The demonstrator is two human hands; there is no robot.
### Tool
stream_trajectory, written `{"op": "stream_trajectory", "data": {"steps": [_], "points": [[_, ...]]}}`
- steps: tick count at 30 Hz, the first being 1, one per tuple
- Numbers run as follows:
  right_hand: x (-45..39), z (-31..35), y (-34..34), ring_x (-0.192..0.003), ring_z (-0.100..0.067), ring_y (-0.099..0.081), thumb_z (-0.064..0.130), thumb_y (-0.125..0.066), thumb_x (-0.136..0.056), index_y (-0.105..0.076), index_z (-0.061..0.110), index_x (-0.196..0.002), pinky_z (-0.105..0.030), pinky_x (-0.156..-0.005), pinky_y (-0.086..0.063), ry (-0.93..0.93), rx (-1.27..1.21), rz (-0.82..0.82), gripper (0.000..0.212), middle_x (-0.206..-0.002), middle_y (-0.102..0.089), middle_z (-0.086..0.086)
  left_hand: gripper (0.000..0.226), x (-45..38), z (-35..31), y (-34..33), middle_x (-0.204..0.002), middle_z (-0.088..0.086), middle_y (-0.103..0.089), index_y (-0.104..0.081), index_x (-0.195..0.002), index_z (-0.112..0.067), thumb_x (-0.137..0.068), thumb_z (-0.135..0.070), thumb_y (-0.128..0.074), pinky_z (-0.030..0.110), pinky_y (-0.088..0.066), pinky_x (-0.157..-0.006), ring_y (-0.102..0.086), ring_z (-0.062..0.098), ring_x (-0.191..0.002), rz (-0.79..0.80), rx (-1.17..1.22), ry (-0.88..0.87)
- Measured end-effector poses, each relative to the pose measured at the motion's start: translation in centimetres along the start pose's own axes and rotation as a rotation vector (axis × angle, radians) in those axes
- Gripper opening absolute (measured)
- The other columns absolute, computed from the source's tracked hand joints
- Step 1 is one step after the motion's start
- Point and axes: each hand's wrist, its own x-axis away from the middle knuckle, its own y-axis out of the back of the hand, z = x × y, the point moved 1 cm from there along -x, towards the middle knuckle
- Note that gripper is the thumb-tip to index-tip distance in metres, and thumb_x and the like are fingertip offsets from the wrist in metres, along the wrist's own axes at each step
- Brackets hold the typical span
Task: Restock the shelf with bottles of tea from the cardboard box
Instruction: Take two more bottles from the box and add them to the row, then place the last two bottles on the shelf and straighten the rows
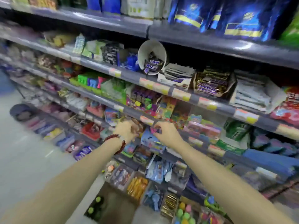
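Cardboard box [113,201] on the floor shows two green-capped bottles [95,206]; left hand [127,130] and right hand [165,131] pinch shelf packets [152,139].

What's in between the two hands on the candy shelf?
In the head view, a small blue packet with a pink bit on top sits between the left hand and the right hand. Blur hides what it is.

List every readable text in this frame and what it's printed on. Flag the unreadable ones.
"SNICKERS", seen upside down, on the brown bars in the open display box.
Dark bars in the tipped white bucket: white lettering, too blurred to read.
Black packs left of the bucket: white lettering, too blurred.
Price tags on the shelf edges: too small and blurred.
Blue bags on the top shelf: print unreadable.
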Motion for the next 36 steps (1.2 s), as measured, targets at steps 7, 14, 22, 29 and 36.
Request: {"op": "stream_trajectory", "data": {"steps": [7,14,22,29,36], "points": [[-5.6,1.0,-15.2,-0.109,-0.033,-0.059,0.016,-0.059,-0.087,-0.061,0.002,-0.112,-0.037,-0.082,-0.048,0.122,-0.049,0.102,0.028,-0.114,-0.064,-0.018,0.031,-3.2,11.4,-5.8,-0.115,0.013,-0.067,-0.065,-0.113,-0.007,-0.085,-0.021,-0.062,0.029,-0.044,-0.088,-0.061,0.029,-0.108,-0.103,-0.064,0.063],[-8.1,-0.7,-32.9,-0.105,-0.030,-0.061,0.021,-0.063,-0.085,-0.064,0.011,-0.107,-0.041,-0.087,-0.052,0.195,-0.059,0.201,0.025,-0.111,-0.067,-0.014,0.030,-4.8,25.7,-17.7,-0.109,0.012,-0.068,-0.066,-0.110,-0.009,-0.082,-0.021,-0.066,0.029,-0.043,-0.081,-0.060,0.028,-0.103,-0.064,-0.044,0.197],[-7.6,-3.2,-53.5,-0.100,-0.034,-0.061,0.019,-0.062,-0.085,-0.065,0.006,-0.104,-0.038,-0.081,-0.052,0.245,-0.066,0.355,0.023,-0.105,-0.067,-0.017,0.033,-3.7,41.2,-31.2,-0.111,0.010,-0.067,-0.065,-0.110,-0.009,-0.081,-0.023,-0.068,0.028,-0.044,-0.086,-0.061,0.026,-0.103,-0.092,0.058,0.407],[-6.8,-4.3,-67.2,-0.105,-0.028,-0.060,0.026,-0.066,-0.085,-0.061,0.012,-0.114,-0.035,-0.087,-0.051,0.335,-0.077,0.459,0.032,-0.113,-0.065,-0.012,0.038,-2.6,51.1,-40.1,-0.115,0.013,-0.066,-0.064,-0.114,-0.008,-0.079,-0.022,-0.069,0.033,-0.050,-0.091,-0.060,0.029,-0.106,-0.113,0.124,0.581],[-8.1,-4.7,-74.1,-0.109,-0.026,-0.058,0.029,-0.069,-0.083,-0.054,0.014,-0.123,-0.034,-0.088,-0.048,0.384,-0.137,0.478,0.045,-0.119,-0.061,-0.010,0.038,-2.7,55.4,-44.2,-0.107,0.014,-0.061,-0.066,-0.109,-0.013,-0.072,-0.020,-0.076,0.034,-0.044,-0.083,-0.057,0.031,-0.099,-0.248,0.035,0.554]]}}
